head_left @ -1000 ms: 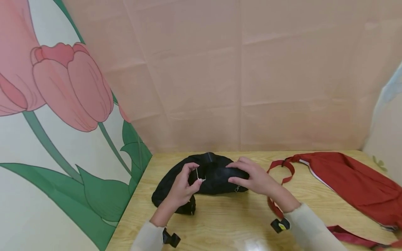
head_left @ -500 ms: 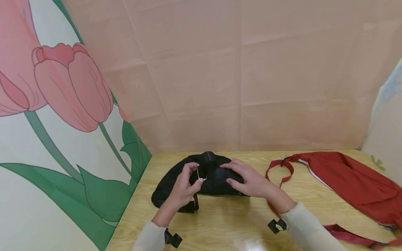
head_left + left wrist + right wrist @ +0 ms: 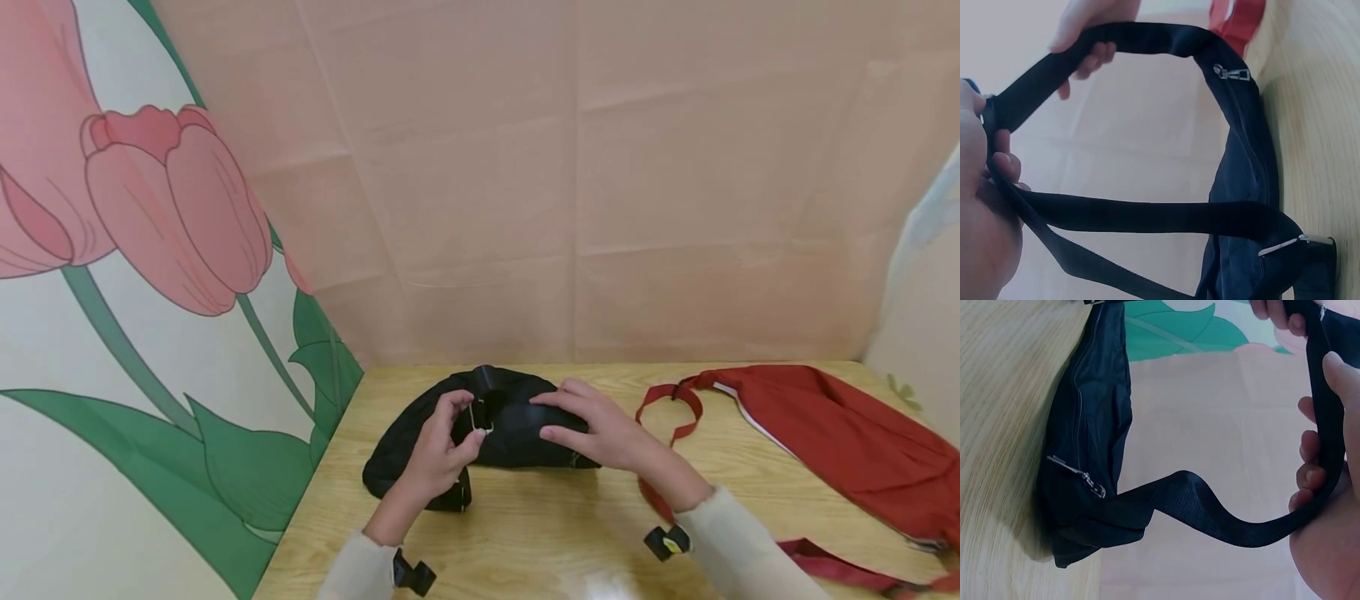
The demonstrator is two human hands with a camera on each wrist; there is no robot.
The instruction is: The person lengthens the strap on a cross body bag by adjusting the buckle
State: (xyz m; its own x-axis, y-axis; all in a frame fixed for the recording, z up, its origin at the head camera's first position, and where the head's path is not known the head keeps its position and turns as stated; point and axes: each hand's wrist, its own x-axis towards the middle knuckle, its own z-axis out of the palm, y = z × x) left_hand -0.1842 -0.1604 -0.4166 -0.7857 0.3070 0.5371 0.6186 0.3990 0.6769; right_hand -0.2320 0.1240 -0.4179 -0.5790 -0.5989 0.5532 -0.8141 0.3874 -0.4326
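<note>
A black waist bag lies on the table, its zipper pull metal. Its black strap is raised off the table in a loop. My left hand pinches the strap at a metal slider buckle between thumb and fingers. To its right, my right hand holds another stretch of the strap, fingers behind it and thumb in front. A second metal buckle sits on the strap near the bag's left end in the left wrist view.
A red waist bag lies at the right of the wooden table. Its looped red strap reaches close to my right forearm. A pink backdrop stands behind, and a tulip-printed panel at the left.
My right hand has shifted slightly left and then a little back right with the strap. The strap's upper fold has moved slightly left. My left hand stays nearly in place, gripping the buckle.
</note>
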